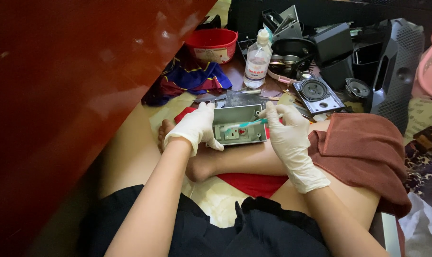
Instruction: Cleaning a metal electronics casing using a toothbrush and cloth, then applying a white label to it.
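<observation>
We hold the shallow grey metal box housing (239, 124) over our crossed bare legs, its open face turned up toward the head camera. Our left hand (194, 127), in a white disposable glove, grips the housing at its left edge, with the fingers curled over the upper rim and the thumb pressed against the lower left corner. Inside the housing, along its lower wall, sits a small pale plate with a red spot; what it is we cannot tell at this size. Our right hand (288, 135), also gloved in white, is closed around the handle of a teal and white plastic toothbrush (242, 125), pinching it between thumb and fingertips at the housing's upper right corner. The toothbrush lies nearly level across the open housing, with its bristled head at the left, inside the cavity, above the pale plate; whether the bristles touch the metal we cannot tell. A reddish-brown terry cloth (368, 152) is draped over our right thigh, touching the right wrist. On the floor beyond the housing stand a clear plastic bottle with a white cap (257, 61), a red plastic bowl (212, 44) to its left, and a square grey speaker panel with a round black cone (317, 94) to its right. A crumpled blue and maroon garment (190, 78) lies just below the bowl.
</observation>
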